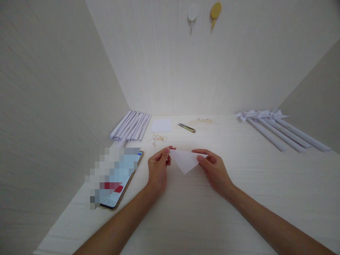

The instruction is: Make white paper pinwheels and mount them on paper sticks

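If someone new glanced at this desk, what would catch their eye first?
First, the white paper triangle at centre, pinched by the left hand and right hand. Next, the paper rolls topped with bows far right, the folded strips far left, and the phone beside the left hand.

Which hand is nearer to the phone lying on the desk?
Left. The left hand pinches the folded paper triangle just right of the phone, while the right hand holds the triangle's other side, farther away.
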`<state>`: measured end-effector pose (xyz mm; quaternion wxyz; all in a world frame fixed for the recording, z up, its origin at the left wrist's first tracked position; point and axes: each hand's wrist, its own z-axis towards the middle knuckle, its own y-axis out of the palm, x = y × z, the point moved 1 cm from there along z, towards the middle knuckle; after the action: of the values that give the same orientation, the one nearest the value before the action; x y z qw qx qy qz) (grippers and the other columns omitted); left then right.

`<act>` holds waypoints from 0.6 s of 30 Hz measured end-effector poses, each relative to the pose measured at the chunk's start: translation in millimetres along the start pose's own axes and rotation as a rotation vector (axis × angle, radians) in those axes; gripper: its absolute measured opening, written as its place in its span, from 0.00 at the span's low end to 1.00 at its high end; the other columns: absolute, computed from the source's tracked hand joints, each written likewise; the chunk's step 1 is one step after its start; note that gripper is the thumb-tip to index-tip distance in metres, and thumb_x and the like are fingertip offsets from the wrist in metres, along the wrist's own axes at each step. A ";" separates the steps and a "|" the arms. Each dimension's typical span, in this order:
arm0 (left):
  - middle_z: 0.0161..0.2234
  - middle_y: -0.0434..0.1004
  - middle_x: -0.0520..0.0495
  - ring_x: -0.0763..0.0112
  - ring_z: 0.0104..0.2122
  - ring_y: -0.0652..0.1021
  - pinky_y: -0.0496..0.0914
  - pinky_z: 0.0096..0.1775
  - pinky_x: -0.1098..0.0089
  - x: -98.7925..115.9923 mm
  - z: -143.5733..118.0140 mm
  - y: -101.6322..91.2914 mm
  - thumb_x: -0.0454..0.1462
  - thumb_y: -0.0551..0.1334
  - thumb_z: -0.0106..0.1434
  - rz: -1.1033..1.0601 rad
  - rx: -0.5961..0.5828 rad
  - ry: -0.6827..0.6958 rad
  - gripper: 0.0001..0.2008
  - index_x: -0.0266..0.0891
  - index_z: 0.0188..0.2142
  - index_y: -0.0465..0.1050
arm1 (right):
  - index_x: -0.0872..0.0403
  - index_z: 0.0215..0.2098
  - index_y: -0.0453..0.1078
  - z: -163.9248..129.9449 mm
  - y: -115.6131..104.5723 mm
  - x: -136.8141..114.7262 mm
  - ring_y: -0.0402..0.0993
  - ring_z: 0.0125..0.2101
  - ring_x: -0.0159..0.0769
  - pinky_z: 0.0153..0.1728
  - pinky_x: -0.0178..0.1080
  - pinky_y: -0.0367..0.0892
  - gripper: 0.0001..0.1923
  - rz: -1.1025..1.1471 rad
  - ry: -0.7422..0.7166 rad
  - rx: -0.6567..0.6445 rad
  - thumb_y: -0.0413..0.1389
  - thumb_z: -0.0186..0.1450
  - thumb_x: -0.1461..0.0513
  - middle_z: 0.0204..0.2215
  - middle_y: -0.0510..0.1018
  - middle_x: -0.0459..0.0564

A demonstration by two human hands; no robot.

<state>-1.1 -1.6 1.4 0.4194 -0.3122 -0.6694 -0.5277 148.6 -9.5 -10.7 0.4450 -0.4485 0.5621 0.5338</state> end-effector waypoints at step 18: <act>0.27 0.75 0.46 0.76 0.25 0.71 0.64 0.28 0.74 -9.2 -1.8 0.4 0.44 0.64 0.45 0.070 -0.111 -0.085 0.15 0.34 0.29 0.74 | 0.56 0.22 0.71 -0.5 1.0 -0.1 0.58 0.16 0.25 0.18 0.32 0.53 0.11 -0.158 -0.035 0.038 0.62 0.43 0.58 0.15 0.68 0.42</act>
<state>3.8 -3.1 -6.4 0.3910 -0.3802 -0.6450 -0.5353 147.6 -10.0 -10.4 0.5038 -0.4736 0.5271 0.4941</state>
